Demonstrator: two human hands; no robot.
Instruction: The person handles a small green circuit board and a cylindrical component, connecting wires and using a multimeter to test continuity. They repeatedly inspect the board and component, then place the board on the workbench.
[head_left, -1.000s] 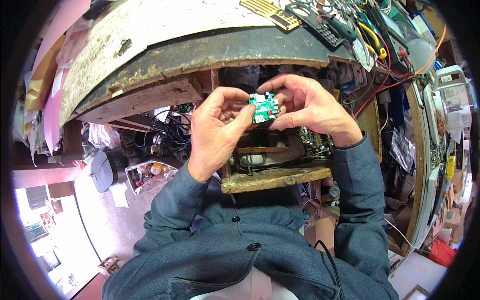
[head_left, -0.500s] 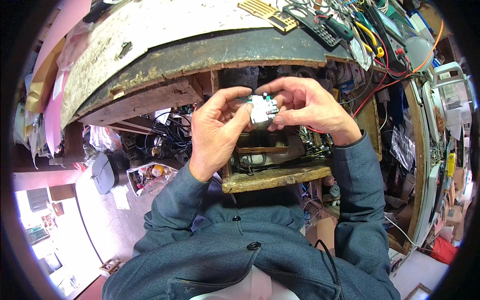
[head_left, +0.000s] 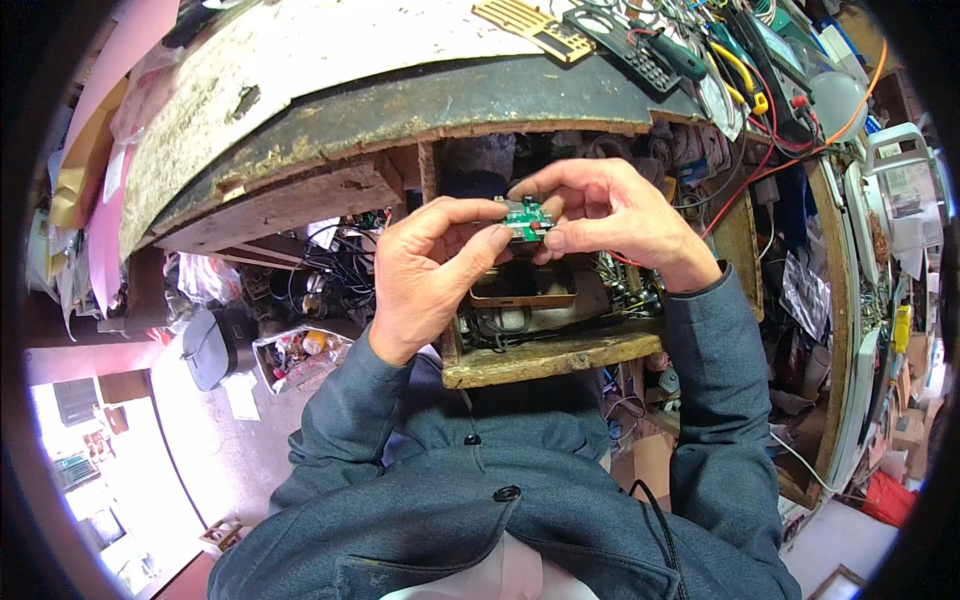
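Note:
A small green circuit board [head_left: 527, 221] is pinched between both of my hands, just under the front edge of a worn wooden workbench [head_left: 330, 70]. My left hand [head_left: 425, 275] grips its left side with thumb and fingers. My right hand [head_left: 610, 215] holds its right side and top edge, fingers curled over it. Most of the board is hidden by my fingertips. Below the board sits an open wooden drawer [head_left: 545, 355] filled with wires and small parts.
On the bench top lie a tan perforated board [head_left: 535, 25], a black remote-like device [head_left: 630, 45], screwdrivers and red and yellow leads [head_left: 745, 80]. Shelves with clutter stand at the right. A grey canister [head_left: 205, 345] and a box of oddments [head_left: 300, 355] sit on the floor at left.
Both hands have stayed at the same place while turning the board; its green face showed a second ago, was edge-on half a second ago, and shows partly again now.

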